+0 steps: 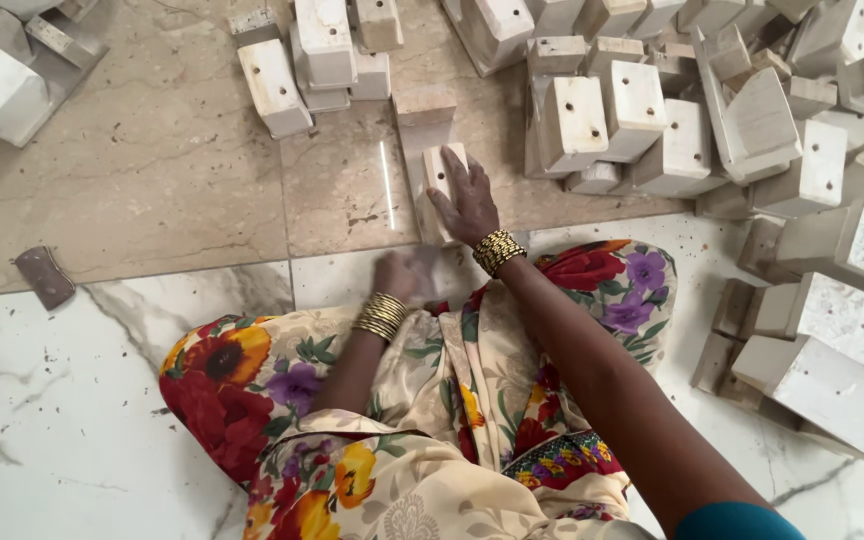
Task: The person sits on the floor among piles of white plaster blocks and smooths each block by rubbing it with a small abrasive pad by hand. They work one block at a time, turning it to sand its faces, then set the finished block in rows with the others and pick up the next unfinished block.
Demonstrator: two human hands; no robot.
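The person sits on the floor [152, 180], knees spread under a flowered cloth [422, 420]. The right hand [467, 205] lies palm down on a small pale wooden block [440, 175], fingers spread over its top and side, pressing it rather than closing round it. The block has a small hole in its face and stands on a longer flat piece [422, 125] that runs away from the person across the beige tile.

The left hand [402, 275] is just beside the block's near end, low over the joint between the beige and white tiles. It is blurred, so I cannot tell whether it is open or closed, or whether it holds anything. Both wrists wear gold bangles [497, 250].

More pale blocks [632, 110], many with drilled holes, lie heaped to the right and ahead. Another group [317, 55] lies further ahead, and a few [7, 90] at the far left. A small dark flat piece [44, 277] lies alone on the floor to the left, well apart from the hands.
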